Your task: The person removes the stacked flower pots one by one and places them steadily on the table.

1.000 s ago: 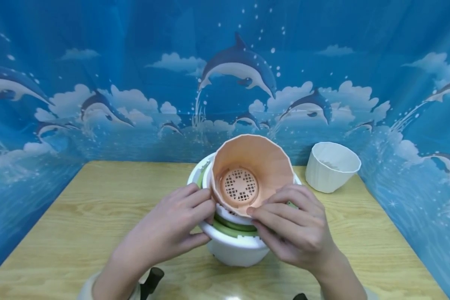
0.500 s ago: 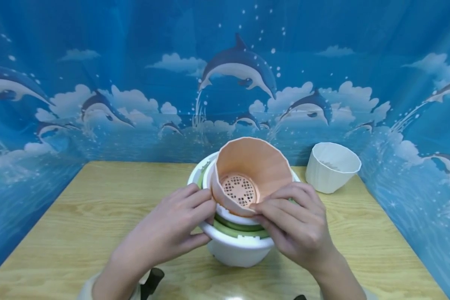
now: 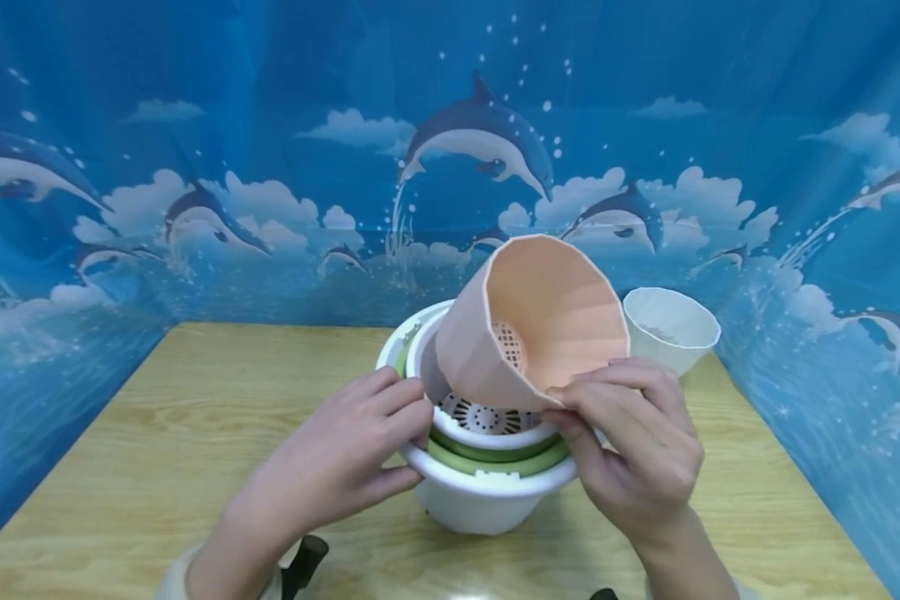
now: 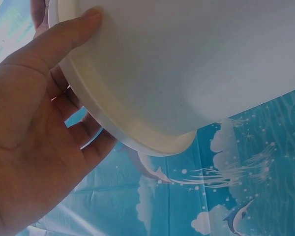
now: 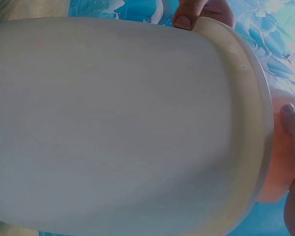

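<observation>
In the head view my right hand [image 3: 637,442] pinches the near rim of a peach plastic flowerpot [image 3: 465,350] with a grid of holes in its base. The flowerpot is tilted, its mouth facing right and toward me, above a stack of nested white and green pots. My left hand [image 3: 367,433] grips the left rim of the outer white pot [image 3: 480,508], thumb below the rim and fingers over it. Inside the stack a white pot with a slotted bottom [image 3: 487,419] shows. The left wrist view has my thumb against the white pot's outer wall [image 4: 177,64].
A separate white fluted pot [image 3: 667,329] stands at the back right of the wooden table [image 3: 217,400], partly behind the peach flowerpot. A blue dolphin-print curtain [image 3: 307,167] surrounds the table at the back and sides. Dark camera mounts [image 3: 305,562] show near the wrists.
My right hand has lifted the peach flowerpot up and to the right out of the stack, tipping it and uncovering the slotted bottom. My left hand stays on the white rim.
</observation>
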A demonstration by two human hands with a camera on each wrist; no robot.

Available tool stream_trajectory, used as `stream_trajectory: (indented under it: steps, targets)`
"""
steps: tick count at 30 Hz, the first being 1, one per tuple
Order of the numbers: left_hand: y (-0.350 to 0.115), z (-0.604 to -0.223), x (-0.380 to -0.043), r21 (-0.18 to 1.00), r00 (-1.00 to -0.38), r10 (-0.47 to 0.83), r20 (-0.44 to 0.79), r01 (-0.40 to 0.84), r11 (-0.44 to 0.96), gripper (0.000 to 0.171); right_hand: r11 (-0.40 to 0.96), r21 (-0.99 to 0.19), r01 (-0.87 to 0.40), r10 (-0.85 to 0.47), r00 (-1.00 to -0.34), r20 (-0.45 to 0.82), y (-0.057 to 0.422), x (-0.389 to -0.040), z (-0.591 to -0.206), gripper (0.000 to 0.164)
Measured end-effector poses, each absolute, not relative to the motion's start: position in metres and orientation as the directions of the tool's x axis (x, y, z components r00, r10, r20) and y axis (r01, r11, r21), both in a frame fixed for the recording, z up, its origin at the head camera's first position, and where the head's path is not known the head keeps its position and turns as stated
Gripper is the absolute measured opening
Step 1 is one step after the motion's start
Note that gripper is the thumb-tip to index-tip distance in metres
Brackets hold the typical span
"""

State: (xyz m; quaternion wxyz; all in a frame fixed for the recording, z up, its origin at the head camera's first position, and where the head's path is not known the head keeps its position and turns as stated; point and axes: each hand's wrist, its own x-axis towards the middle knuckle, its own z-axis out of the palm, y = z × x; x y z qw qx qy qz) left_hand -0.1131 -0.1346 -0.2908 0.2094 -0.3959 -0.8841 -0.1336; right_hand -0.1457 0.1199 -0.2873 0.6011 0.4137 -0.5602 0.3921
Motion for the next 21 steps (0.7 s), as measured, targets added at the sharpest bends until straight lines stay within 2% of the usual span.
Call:
stream_trajectory:
  steps: [3,11,21]
  targets:
    - [-0.135,-0.291,-0.113,0.062,-0.596,0.645,0.479,0.756,0.652,0.027,0.339,0.038,-0.940,0.102,0.077,0.992,0.120,-0.146,-0.285,0.034]
    - [-0.134,-0.290,-0.113,0.064,-0.589,0.647,0.485,0.762,0.645,0.028,0.354,-0.044,-0.934,0.264,0.055,0.963,0.129,-0.146,-0.282,0.038]
    - [-0.133,-0.290,-0.114,0.071,-0.595,0.648,0.476,0.760,0.646,0.028,0.405,-0.084,-0.910,0.436,0.112,0.893,0.140,-0.157,-0.281,0.037]
